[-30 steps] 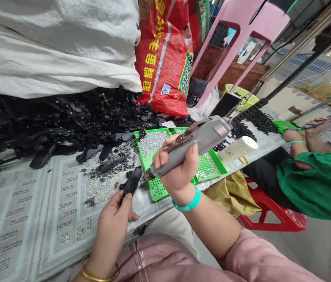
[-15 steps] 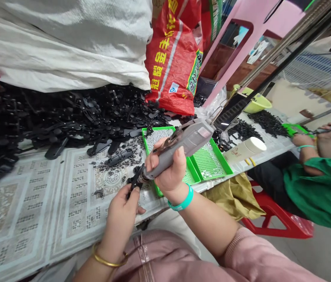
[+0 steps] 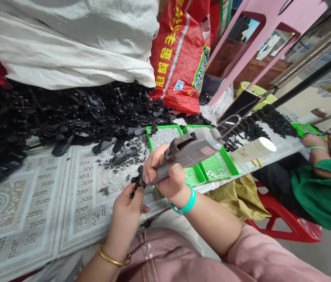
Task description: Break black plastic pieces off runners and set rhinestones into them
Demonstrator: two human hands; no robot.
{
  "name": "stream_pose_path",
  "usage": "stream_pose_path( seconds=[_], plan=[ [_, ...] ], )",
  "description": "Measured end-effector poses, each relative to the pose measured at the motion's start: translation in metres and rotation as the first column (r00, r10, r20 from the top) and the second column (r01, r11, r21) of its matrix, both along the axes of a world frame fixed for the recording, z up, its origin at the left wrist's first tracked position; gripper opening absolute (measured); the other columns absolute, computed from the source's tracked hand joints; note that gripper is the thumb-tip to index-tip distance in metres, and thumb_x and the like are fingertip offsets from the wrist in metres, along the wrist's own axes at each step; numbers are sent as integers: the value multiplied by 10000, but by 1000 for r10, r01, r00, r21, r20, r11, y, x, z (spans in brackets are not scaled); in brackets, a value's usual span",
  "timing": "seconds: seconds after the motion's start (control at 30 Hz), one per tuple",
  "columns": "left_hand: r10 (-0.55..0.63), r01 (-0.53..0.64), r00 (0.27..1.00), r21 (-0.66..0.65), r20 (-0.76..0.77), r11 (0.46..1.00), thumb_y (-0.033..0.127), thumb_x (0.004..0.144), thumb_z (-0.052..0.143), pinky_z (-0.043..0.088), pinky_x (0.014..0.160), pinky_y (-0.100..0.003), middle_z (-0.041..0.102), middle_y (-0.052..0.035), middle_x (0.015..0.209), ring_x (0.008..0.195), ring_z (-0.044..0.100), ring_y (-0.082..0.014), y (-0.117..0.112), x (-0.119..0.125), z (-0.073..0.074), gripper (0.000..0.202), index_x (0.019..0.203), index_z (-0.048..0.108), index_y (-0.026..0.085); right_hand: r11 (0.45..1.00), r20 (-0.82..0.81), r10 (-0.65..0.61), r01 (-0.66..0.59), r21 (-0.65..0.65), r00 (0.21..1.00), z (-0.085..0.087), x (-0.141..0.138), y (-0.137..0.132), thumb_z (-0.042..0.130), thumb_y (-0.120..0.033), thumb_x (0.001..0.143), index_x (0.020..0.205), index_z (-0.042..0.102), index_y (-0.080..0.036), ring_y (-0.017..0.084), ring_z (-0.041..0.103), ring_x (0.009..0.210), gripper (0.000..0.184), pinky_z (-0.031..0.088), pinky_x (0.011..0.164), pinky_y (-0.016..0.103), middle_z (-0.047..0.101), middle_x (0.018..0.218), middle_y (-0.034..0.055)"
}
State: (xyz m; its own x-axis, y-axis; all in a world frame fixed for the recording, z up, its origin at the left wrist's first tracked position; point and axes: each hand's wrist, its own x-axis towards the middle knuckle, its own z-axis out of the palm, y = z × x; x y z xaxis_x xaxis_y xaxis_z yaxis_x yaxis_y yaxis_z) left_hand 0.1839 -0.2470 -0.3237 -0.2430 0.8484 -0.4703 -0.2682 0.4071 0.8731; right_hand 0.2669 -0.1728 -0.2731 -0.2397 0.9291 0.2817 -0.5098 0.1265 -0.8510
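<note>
My right hand (image 3: 165, 176) is wrapped round a grey electric screwdriver (image 3: 191, 150), which slants down to the left. Its tip meets a small black plastic part (image 3: 137, 181) pinched between the thumb and fingers of my left hand (image 3: 130, 205). Most of that part is hidden by my fingers and the tool's nose. Behind the screwdriver lie green trays (image 3: 222, 177) with small silvery screws in their perforated beds. A longer black plastic piece (image 3: 124, 156) rests on the table among tiny black bits.
A large heap of black plastic parts (image 3: 95, 113) covers the back left, below a white sack (image 3: 80, 51). A red printed bag (image 3: 180, 58) stands behind the trays. At the right are a pale cup (image 3: 253, 150), a red stool (image 3: 288, 219) and a co-worker's green sleeve (image 3: 324, 196).
The screwdriver's rear end has dropped, so the tool lies flatter, its nose still at the black part. The whole view has shifted slightly, moving the scene to the right.
</note>
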Motion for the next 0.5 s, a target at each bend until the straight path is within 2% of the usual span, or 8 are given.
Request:
stream_pose_path(
  seconds=[0.17,0.33,0.4,0.5],
  plan=[
    [-18,18,1000,-6,2,1000,451,687,603,451,419,-252,386,93,473,374,395,-84,1,-1,-5,314,822,607,168,999,58,25,-26,27,998,-3,2,-4,573,-674,665,712,496,-227,109,438,398,456,366,398,240,432,454,-58],
    [-61,61,996,-7,-65,998,463,717,562,403,410,-247,423,80,495,375,447,-106,1,1,-8,304,817,592,178,997,4,39,-39,60,999,-9,3,-7,588,-611,710,758,531,-222,113,459,442,396,377,422,235,458,490,-45],
    [-69,70,994,7,-82,998,469,719,558,389,410,-248,447,70,505,376,448,-110,2,0,-4,302,804,585,180,998,-1,37,-37,59,999,-5,2,-5,590,-604,714,805,551,-218,112,454,437,399,370,417,232,466,494,-43],
    [-123,133,979,55,-164,990,461,742,538,364,418,-244,456,61,499,396,448,-122,2,-9,10,291,831,581,187,997,-15,-15,16,80,1000,15,4,-4,567,-653,703,864,565,-221,116,456,420,462,387,427,244,466,480,-48]
  ],
)
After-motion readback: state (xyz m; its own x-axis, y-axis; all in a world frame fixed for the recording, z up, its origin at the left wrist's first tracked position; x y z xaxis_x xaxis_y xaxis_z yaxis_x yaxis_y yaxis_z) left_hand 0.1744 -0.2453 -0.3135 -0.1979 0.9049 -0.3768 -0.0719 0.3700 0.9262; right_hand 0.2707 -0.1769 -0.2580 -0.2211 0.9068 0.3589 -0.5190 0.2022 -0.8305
